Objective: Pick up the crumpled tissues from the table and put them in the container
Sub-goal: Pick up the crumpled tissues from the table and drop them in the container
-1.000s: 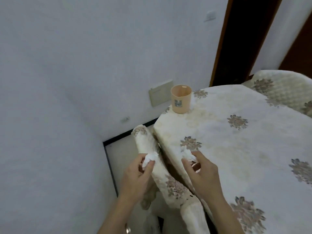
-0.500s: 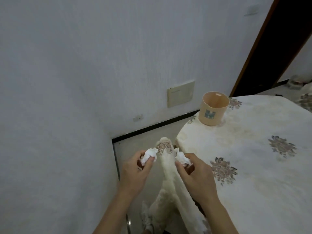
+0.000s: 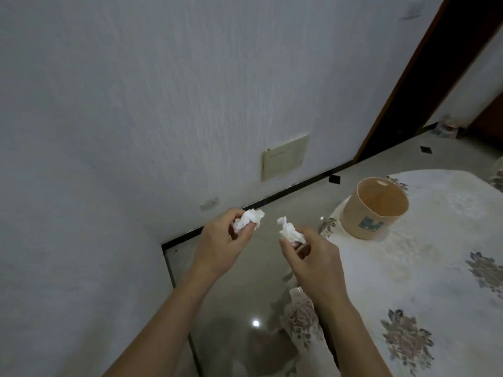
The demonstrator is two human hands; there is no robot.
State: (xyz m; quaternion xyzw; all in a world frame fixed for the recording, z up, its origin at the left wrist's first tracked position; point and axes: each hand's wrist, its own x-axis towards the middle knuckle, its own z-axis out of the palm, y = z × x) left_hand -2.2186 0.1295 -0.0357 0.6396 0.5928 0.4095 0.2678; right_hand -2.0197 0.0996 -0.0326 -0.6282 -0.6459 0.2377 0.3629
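Each hand pinches one crumpled tissue: left hand (image 3: 221, 242), right hand (image 3: 313, 257). The tan cup (image 3: 374, 208), at the table's near-left edge, is closer to the right hand.

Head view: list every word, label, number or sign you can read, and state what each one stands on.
Nothing here can be read as text.
Label on the container: a blue-grey blocky mark, too blurred to read as letters.
Wall panel: a faint line of print near its top edge, too small to read.
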